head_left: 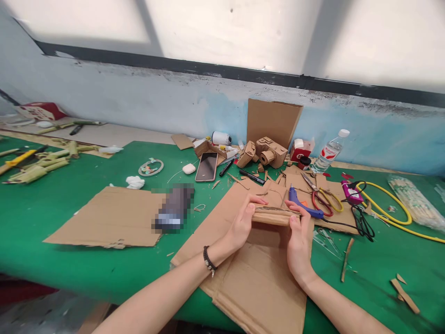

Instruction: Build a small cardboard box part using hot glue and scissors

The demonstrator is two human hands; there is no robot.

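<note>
Between my two hands is a small folded piece of cardboard [273,217], held up over a large cardboard sheet [257,283]. My left hand [243,221] grips its left end, thumb on the near edge and fingers over the top. On the right end, my right hand [299,236] pinches it the same way. Just beyond my right hand lies a blue glue gun [301,204] with a dark cord. Scissors [318,191] with red and yellow handles rest behind it on cardboard. Farther back sits a cardboard model camera [271,152].
A phone [206,167], a white case [188,169] and markers [252,176] lie behind. A water bottle [328,150] stands near the wall. A yellow cable [399,190] and a bag of sticks [415,199] are at right. Another cardboard sheet [107,215] lies left, beside a pixelated area.
</note>
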